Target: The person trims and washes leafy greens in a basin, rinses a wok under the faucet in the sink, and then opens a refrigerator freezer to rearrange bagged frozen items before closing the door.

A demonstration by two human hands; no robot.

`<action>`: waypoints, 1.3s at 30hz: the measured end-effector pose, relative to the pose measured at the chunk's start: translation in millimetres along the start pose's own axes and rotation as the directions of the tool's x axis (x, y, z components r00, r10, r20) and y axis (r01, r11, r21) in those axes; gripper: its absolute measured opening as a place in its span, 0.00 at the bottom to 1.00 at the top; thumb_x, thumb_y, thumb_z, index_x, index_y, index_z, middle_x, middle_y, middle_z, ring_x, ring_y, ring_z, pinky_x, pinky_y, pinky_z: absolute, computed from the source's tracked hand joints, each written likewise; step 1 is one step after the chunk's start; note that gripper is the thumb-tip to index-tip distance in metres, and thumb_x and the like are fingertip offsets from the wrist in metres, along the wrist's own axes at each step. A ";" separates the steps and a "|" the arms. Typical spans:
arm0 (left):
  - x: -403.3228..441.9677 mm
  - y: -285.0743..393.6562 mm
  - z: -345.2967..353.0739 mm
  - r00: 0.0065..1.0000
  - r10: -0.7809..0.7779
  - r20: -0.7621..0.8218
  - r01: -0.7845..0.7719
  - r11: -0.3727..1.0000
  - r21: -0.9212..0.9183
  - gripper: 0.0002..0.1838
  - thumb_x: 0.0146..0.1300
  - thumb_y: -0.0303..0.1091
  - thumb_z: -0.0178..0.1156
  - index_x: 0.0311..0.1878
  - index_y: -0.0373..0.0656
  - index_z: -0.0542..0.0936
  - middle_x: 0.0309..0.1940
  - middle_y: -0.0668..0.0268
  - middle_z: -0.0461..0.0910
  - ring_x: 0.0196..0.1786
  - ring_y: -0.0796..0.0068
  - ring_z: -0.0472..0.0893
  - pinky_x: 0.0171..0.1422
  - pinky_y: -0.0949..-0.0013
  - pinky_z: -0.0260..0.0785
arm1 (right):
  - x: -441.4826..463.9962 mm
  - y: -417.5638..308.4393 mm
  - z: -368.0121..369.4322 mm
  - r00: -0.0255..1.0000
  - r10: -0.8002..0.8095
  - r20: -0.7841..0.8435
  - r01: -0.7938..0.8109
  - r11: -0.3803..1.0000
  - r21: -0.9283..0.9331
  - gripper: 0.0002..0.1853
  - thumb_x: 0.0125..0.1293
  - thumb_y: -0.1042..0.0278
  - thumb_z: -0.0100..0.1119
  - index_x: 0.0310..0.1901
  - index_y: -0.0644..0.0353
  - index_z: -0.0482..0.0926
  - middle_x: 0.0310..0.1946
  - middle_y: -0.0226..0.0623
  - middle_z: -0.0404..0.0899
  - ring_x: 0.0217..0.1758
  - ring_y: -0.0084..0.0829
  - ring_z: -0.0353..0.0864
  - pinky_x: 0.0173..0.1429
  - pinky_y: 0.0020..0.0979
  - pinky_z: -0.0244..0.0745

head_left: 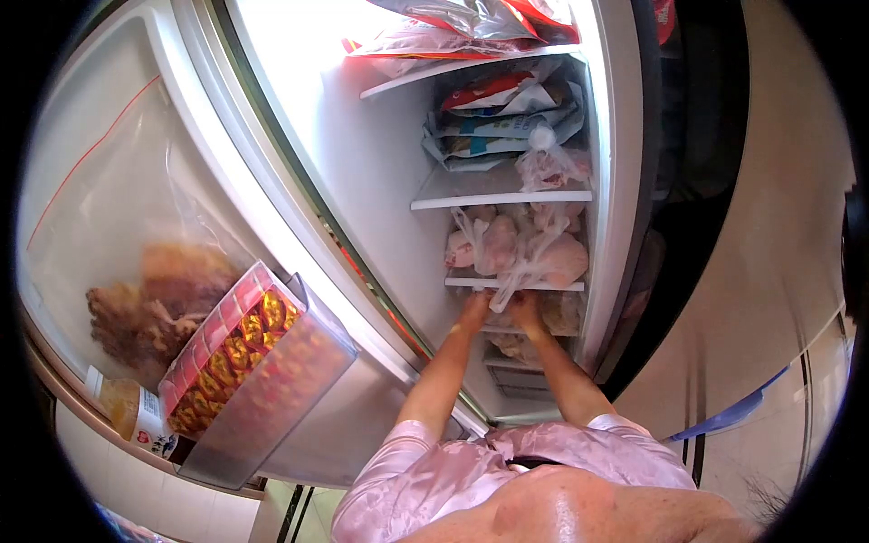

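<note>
Both of my arms reach into an open upright fridge or freezer. My left hand [477, 305] is just below the front edge of a glass shelf [516, 285], and my right hand [523, 309] is beside it. The shelf edge and the bags hide the fingers of both. Above them, knotted clear plastic bags [496, 244] of pale pink pieces, which look like raw meat, sit on that shelf. A loose bag end [511, 279] hangs over the edge between my hands. Behind my right hand, more bagged food [561, 312] lies on the lower shelf.
On the left, the open door [344, 425] has a clear bin [272, 398] with gold-wrapped pieces, a jar [136, 407] and a zip bag [118, 199] of brown food. Higher shelves carry packets [507, 118] and a red-silver bag [480, 23]. The fridge's side wall [625, 181] stands at right.
</note>
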State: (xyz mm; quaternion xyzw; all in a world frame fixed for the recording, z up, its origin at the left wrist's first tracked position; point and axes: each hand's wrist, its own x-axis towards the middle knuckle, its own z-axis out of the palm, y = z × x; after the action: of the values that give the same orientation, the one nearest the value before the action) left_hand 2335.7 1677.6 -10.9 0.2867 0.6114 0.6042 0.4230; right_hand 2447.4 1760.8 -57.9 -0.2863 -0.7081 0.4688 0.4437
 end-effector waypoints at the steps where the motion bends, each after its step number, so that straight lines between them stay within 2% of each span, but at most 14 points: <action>1: 7.7 -9.5 -1.6 1.000 0.000 0.000 0.000 1.000 0.000 0.17 0.59 0.38 0.56 0.49 0.38 0.77 0.47 0.63 0.78 0.49 0.72 0.74 0.56 0.67 0.63 | -0.3 -1.9 0.0 1.000 0.000 0.000 0.000 1.000 0.000 0.18 0.53 0.64 0.62 0.44 0.65 0.76 0.35 0.45 0.81 0.37 0.37 0.80 0.44 0.35 0.72; 4: 55.2 -64.6 -19.6 0.990 0.022 0.136 0.022 0.949 -0.314 0.22 0.60 0.39 0.55 0.56 0.39 0.72 0.54 0.63 0.73 0.52 0.73 0.72 0.57 0.68 0.62 | -1.4 -12.0 0.9 0.987 -0.089 -0.135 0.084 0.996 -0.044 0.10 0.50 0.71 0.58 0.35 0.64 0.79 0.26 0.44 0.80 0.30 0.36 0.79 0.37 0.35 0.72; 7: 83.6 -96.0 -36.6 0.925 0.293 0.241 -0.366 0.859 0.358 0.25 0.62 0.41 0.55 0.60 0.39 0.68 0.58 0.64 0.70 0.55 0.73 0.70 0.57 0.68 0.62 | -2.8 -23.0 -1.3 0.956 -0.172 -0.239 0.171 0.985 -0.025 0.10 0.50 0.73 0.57 0.36 0.64 0.79 0.29 0.47 0.80 0.33 0.42 0.80 0.39 0.37 0.72; 9: 24.8 -34.0 1.0 0.995 0.046 -0.083 -0.046 0.999 0.008 0.25 0.61 0.41 0.55 0.59 0.39 0.68 0.54 0.65 0.73 0.54 0.72 0.70 0.59 0.64 0.62 | -3.5 -22.5 -4.1 0.978 -0.113 -0.177 0.105 0.993 -0.054 0.11 0.50 0.74 0.56 0.36 0.64 0.79 0.32 0.49 0.80 0.36 0.47 0.79 0.41 0.38 0.73; 13: 31.9 -32.7 -5.9 0.997 -0.028 -0.067 0.023 0.997 -0.069 0.24 0.60 0.41 0.56 0.57 0.40 0.71 0.49 0.63 0.75 0.50 0.71 0.74 0.55 0.64 0.65 | -4.9 -25.9 -8.8 0.969 -0.139 -0.204 0.141 0.990 -0.001 0.11 0.50 0.73 0.55 0.37 0.64 0.79 0.32 0.48 0.80 0.36 0.49 0.79 0.42 0.38 0.73; 15: 33.8 -32.6 -7.7 0.995 -0.018 -0.094 0.004 0.988 -0.154 0.20 0.58 0.38 0.58 0.53 0.40 0.73 0.46 0.64 0.77 0.48 0.70 0.75 0.51 0.65 0.67 | -6.5 -27.5 -14.7 0.999 0.010 0.033 -0.004 0.987 -0.160 0.11 0.51 0.71 0.56 0.37 0.63 0.79 0.33 0.47 0.81 0.35 0.45 0.80 0.41 0.36 0.73; 19: 30.1 -26.6 -4.0 0.991 -0.011 -0.133 -0.026 0.960 -0.279 0.15 0.56 0.33 0.60 0.46 0.40 0.78 0.41 0.66 0.79 0.44 0.69 0.78 0.45 0.67 0.70 | -4.7 -14.9 -18.0 0.991 0.078 0.105 -0.067 0.992 -0.104 0.11 0.51 0.69 0.58 0.37 0.61 0.80 0.34 0.45 0.81 0.33 0.41 0.80 0.41 0.35 0.73; 22: 16.0 -20.5 1.5 0.998 0.041 -0.039 -0.045 0.991 -0.125 0.19 0.55 0.31 0.60 0.51 0.38 0.75 0.44 0.63 0.78 0.46 0.68 0.77 0.48 0.67 0.70 | 5.1 23.9 -5.3 0.946 0.321 0.041 -0.312 0.939 -0.145 0.11 0.51 0.67 0.59 0.37 0.60 0.80 0.35 0.44 0.81 0.32 0.37 0.81 0.41 0.34 0.73; 24: 23.5 -23.8 0.0 0.980 0.193 -0.047 -0.183 0.969 0.167 0.24 0.53 0.30 0.62 0.55 0.36 0.71 0.47 0.60 0.77 0.49 0.68 0.76 0.53 0.67 0.67 | 5.1 17.6 -8.2 0.995 0.014 0.095 0.012 0.962 -0.271 0.11 0.52 0.66 0.58 0.36 0.59 0.81 0.34 0.44 0.81 0.33 0.41 0.80 0.42 0.38 0.73; 28: 6.6 -3.8 9.2 0.946 0.324 -0.010 -0.314 0.922 0.229 0.20 0.50 0.26 0.65 0.47 0.38 0.74 0.41 0.70 0.76 0.43 0.79 0.74 0.49 0.73 0.67 | -0.2 -27.7 -16.9 0.990 0.016 0.140 0.043 0.911 -0.411 0.13 0.54 0.64 0.56 0.40 0.59 0.80 0.42 0.47 0.79 0.42 0.44 0.78 0.49 0.40 0.70; 30: 11.3 -8.0 11.1 0.887 0.460 0.028 -0.453 0.860 0.236 0.19 0.52 0.29 0.64 0.48 0.36 0.73 0.42 0.70 0.76 0.43 0.79 0.74 0.48 0.73 0.68 | 1.7 -41.6 -15.3 0.948 -0.318 -0.013 0.278 0.848 -0.452 0.18 0.56 0.61 0.54 0.47 0.58 0.77 0.50 0.50 0.74 0.54 0.48 0.71 0.58 0.42 0.64; 34: 12.6 -4.6 23.4 0.775 0.626 -0.086 -0.617 0.780 0.109 0.18 0.52 0.34 0.64 0.44 0.36 0.75 0.37 0.66 0.79 0.38 0.74 0.77 0.45 0.69 0.69 | 18.2 -1.1 -3.8 0.979 -0.202 0.025 0.200 0.932 -0.302 0.17 0.56 0.62 0.54 0.47 0.59 0.77 0.50 0.49 0.74 0.54 0.48 0.71 0.58 0.42 0.63; 36: 9.9 -1.5 16.2 0.653 0.753 0.075 -0.602 0.457 0.656 0.16 0.51 0.38 0.62 0.41 0.38 0.78 0.34 0.57 0.80 0.36 0.62 0.80 0.43 0.62 0.71 | 21.3 -1.1 -2.2 0.986 -0.167 0.030 0.169 0.958 -0.230 0.17 0.57 0.63 0.54 0.47 0.59 0.77 0.50 0.49 0.74 0.54 0.47 0.70 0.58 0.42 0.63; 39: 13.2 -9.2 16.6 0.629 0.771 0.094 -0.546 0.353 0.760 0.15 0.50 0.39 0.62 0.39 0.40 0.79 0.33 0.52 0.79 0.37 0.54 0.79 0.43 0.58 0.70 | 22.7 -3.2 -2.8 0.991 -0.134 -0.006 0.132 0.981 -0.141 0.17 0.57 0.63 0.54 0.47 0.59 0.76 0.50 0.49 0.74 0.54 0.47 0.70 0.58 0.42 0.63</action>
State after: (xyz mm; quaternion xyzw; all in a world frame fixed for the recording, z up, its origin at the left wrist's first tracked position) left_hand 2345.2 1696.2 -20.7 0.5636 0.6791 0.4588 -0.1035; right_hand 2439.8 1779.3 -46.3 -0.2724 -0.7534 0.3850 0.4582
